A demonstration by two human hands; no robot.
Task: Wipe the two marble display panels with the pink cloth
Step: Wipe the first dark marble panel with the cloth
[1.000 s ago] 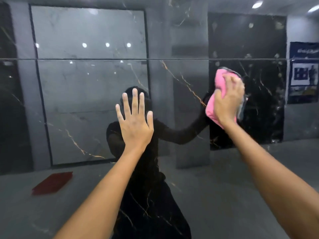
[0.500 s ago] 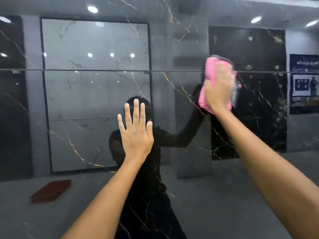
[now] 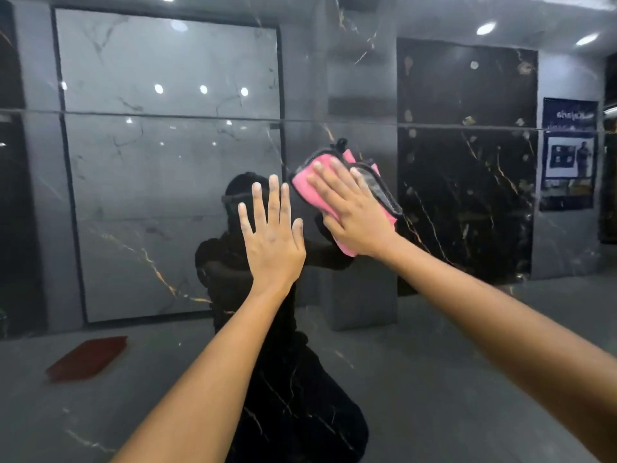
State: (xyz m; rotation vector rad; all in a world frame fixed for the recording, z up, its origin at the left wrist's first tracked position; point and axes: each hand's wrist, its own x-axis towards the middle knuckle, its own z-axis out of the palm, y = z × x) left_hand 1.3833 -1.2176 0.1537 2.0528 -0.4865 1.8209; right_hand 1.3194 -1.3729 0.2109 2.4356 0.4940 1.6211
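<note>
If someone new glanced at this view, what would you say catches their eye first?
The pink cloth stands out at centre, pressed flat against the glossy dark marble panel under the right hand. Just left of it, the left hand lies spread against the same surface. Behind both hands, the panel mirrors a dark reflection of the person.
</note>
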